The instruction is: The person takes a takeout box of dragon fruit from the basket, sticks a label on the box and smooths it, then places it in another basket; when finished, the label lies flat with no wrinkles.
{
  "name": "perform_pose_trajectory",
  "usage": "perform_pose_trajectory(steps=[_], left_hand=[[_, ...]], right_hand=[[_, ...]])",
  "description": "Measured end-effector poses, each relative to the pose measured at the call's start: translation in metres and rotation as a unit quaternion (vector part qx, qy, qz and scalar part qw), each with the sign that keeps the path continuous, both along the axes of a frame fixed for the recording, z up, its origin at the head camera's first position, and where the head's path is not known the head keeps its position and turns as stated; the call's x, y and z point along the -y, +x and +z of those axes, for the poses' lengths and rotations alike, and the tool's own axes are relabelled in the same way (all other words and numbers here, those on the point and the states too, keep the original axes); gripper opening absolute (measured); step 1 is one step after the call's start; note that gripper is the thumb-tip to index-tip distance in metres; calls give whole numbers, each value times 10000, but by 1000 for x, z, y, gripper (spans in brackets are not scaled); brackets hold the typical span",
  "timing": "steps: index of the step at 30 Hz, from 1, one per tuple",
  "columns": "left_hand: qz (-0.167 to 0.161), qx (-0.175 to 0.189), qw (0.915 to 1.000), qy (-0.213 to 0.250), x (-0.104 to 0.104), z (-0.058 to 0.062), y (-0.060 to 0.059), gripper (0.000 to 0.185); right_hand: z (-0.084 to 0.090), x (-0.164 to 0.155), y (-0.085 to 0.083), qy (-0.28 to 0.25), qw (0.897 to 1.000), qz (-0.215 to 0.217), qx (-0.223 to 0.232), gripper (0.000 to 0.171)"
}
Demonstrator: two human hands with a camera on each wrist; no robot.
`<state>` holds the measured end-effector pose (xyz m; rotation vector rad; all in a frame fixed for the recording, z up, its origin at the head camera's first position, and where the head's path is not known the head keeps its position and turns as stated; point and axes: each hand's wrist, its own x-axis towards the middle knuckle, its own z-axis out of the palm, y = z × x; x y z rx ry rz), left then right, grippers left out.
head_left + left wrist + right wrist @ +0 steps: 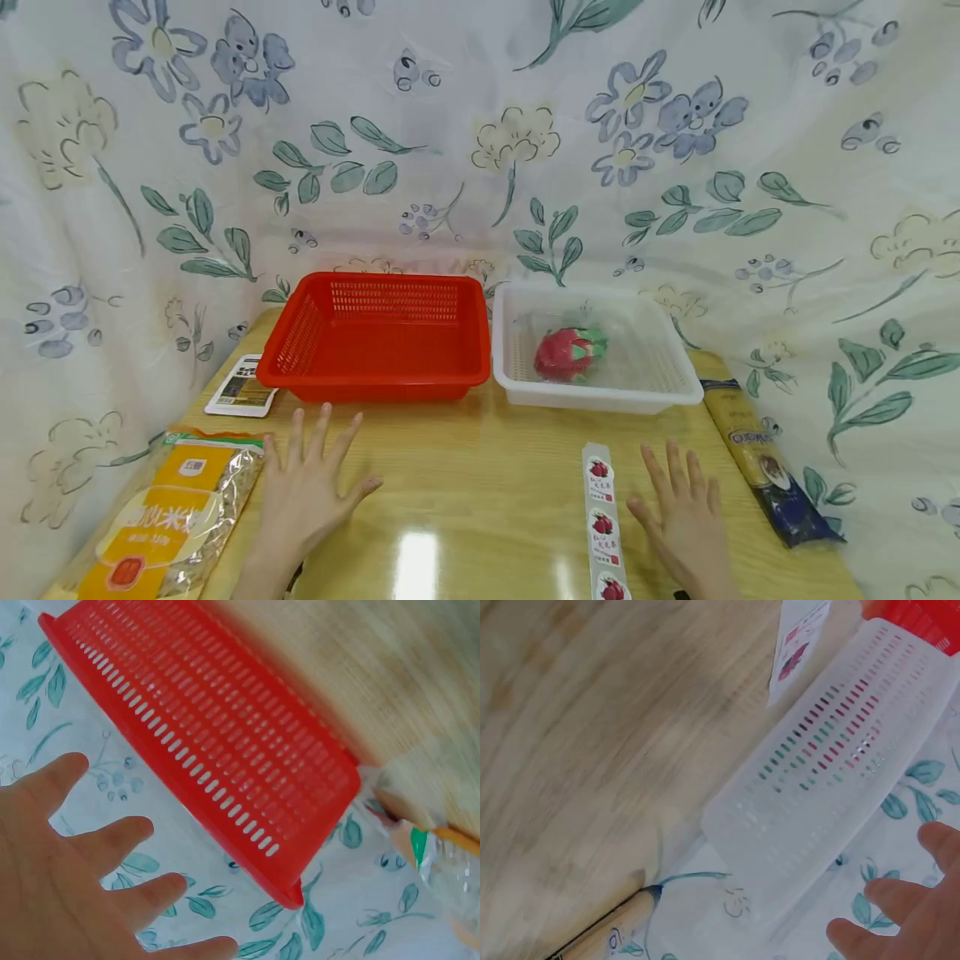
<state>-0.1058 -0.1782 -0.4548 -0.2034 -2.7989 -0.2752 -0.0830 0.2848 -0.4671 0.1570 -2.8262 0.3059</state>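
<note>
My left hand (pixel 303 479) is held with its fingers spread, between the bag of grain-like food (pixel 161 517) and the red basket (pixel 390 387); it holds nothing. In the left wrist view the fingers (pixel 127 832) point toward the red basket's slotted side. My right hand (pixel 682 512), fingers also spread and holding nothing, is just right of a strip of stickers (pixel 602 521) printed with dragon fruit. Behind it stands the white basket (pixel 600 398), in which a wrapped dragon fruit (pixel 566 352) lies.
A white card-like package (pixel 243 387) lies partly under the red basket's left rim. Along the right table edge lies a long yellow and blue packet (pixel 765 458). A flowered curtain (pixel 450 125) hangs directly behind the baskets and down both sides of the wooden table (pixel 480 483).
</note>
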Motion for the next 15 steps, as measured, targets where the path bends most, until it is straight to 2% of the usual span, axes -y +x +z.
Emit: perform_pose_trajectory(steps=[4,9,15], left_hand=[[-17,70,10000,30,-6,5,-3,80],[-131,380,9988,286,-17,11,-8,79],[-491,599,9942,747,-41,23,-22,76]], right_hand=[[2,4,-2,-44,9999,2,137,70],[6,8,-4,-109,9999,-3,98,69],[11,11,-10,-160,9993,24,344,71]])
